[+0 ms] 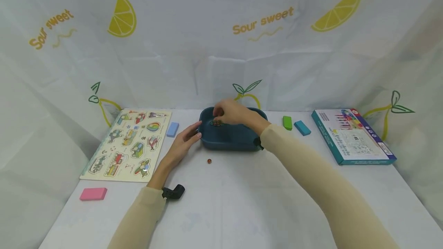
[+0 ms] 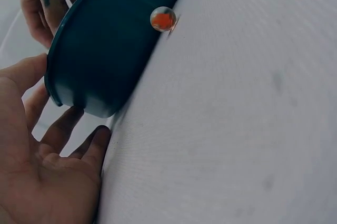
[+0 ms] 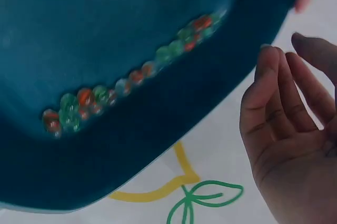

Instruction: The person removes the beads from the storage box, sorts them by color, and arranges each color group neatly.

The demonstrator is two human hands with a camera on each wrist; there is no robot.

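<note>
One marble [image 1: 209,161] lies near one tray [image 1: 232,144] holding perhaps twenty-odd marbles [image 3: 85,97]

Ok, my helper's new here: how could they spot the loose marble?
Find the dark blue tray at the back of the table. In front of it lies a clear marble with orange inside, alone, unlike the marbles in the tray.

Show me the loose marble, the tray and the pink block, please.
Loose marble [image 2: 163,19], left wrist view, middle of its glassy side.
Tray [image 1: 230,144], head view, its near outer wall.
Pink block [image 1: 94,193], head view, its top face.
</note>
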